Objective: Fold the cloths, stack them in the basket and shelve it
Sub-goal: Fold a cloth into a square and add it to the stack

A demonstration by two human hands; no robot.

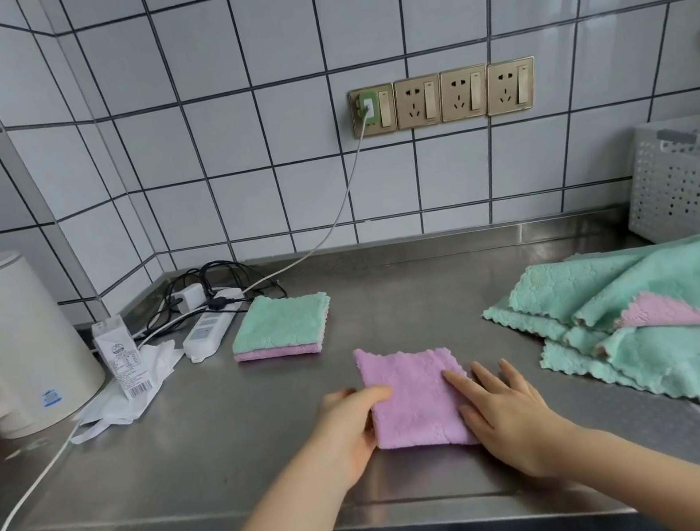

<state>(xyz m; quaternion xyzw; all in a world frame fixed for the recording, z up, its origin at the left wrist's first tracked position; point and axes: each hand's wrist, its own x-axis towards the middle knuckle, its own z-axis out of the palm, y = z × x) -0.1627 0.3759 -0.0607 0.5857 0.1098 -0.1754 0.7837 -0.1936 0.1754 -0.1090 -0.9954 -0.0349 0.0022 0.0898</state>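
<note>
The folded pink fleece cloth [414, 399] lies between the hands. The left hand [344, 430] pinches its left edge, and the right hand [505, 415] presses its right edge, fingers spread flat. The folded green-and-pink stack [281, 324] lies beyond the left fingertips.

Folded pink cloth [413, 394] ctr, basket [693, 181] rt

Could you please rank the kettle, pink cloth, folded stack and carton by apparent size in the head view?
1. kettle
2. pink cloth, though it lies nearer the camera
3. folded stack
4. carton
</note>
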